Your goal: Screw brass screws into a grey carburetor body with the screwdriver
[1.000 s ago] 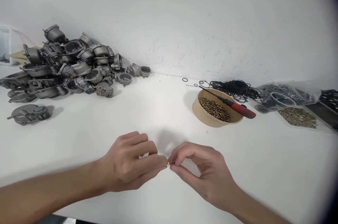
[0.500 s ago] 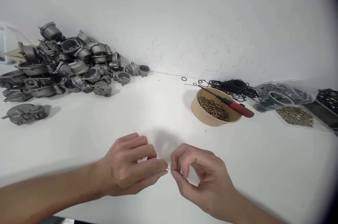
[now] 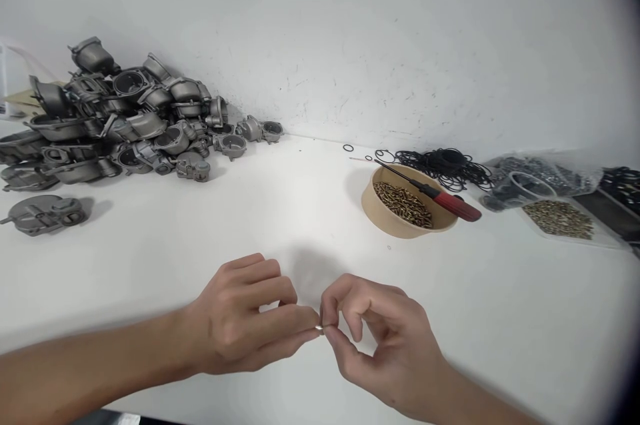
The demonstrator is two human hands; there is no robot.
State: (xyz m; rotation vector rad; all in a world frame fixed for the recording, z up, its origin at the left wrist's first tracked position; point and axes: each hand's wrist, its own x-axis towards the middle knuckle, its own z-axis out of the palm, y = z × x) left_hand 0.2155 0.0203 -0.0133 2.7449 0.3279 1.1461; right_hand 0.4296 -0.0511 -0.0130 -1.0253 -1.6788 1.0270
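Note:
Over the front of the white table, my left hand (image 3: 250,315) is closed in a pinch on a small shiny metal piece (image 3: 319,327), whose tip pokes out between thumb and forefinger. What kind of part it is cannot be made out. Facing it, my right hand (image 3: 383,338) pinches thumb and forefinger together right at the end of that piece. Whatever the right fingertips hold is too small or too hidden to name. Its other fingers are curled.
Grey metal carburetor bowls (image 3: 135,121) are heaped at the left, with one bowl (image 3: 45,214) nearer. A cardboard tub (image 3: 395,228) of brass screws carries a red-handled screwdriver (image 3: 455,205) across its rim. Black O-rings (image 3: 450,168) and a tray of small brass parts (image 3: 560,218) lie right.
My right fingertips have come slightly left, closing the small gap to the metal piece in my left hand. That piece has dropped a little. The view has shifted slightly.

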